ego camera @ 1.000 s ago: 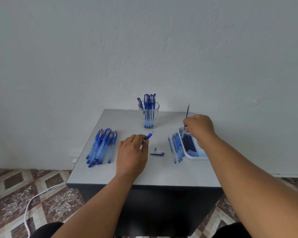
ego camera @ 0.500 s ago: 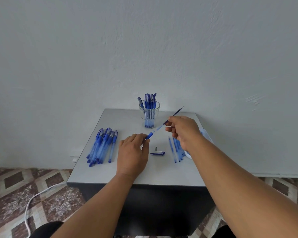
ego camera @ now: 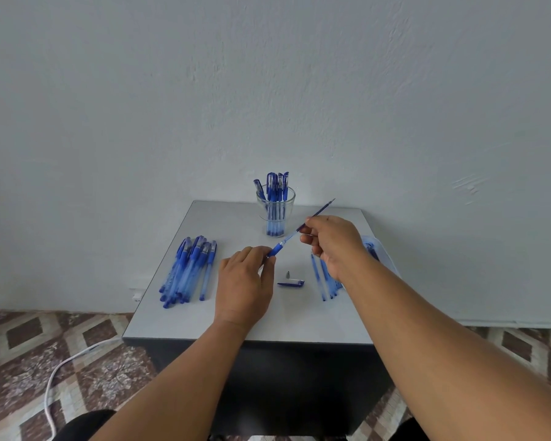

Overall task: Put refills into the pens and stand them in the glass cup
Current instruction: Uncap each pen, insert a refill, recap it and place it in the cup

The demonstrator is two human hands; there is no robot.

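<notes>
Left hand [ego camera: 244, 283] grips pen barrel [ego camera: 276, 248] above tabletop [ego camera: 236, 218]; right hand [ego camera: 333, 241] pinches refill [ego camera: 318, 211], lower end entering barrel, in front of glass cup [ego camera: 275, 214]. Risk: thin refill bends or jams if angled off barrel axis; loose tip [ego camera: 288, 275] and cap [ego camera: 290, 283] could get knocked away

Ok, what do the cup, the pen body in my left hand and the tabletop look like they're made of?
Cup: clear glass, apparently; the standing pens show through its wall and its rim glints. Pen body, held by the left hand: looks like translucent blue plastic with a darker, matte grip, maybe rubber. Tabletop: smooth, pale grey and matte, possibly laminate or painted board; the picture cannot settle which.
</notes>
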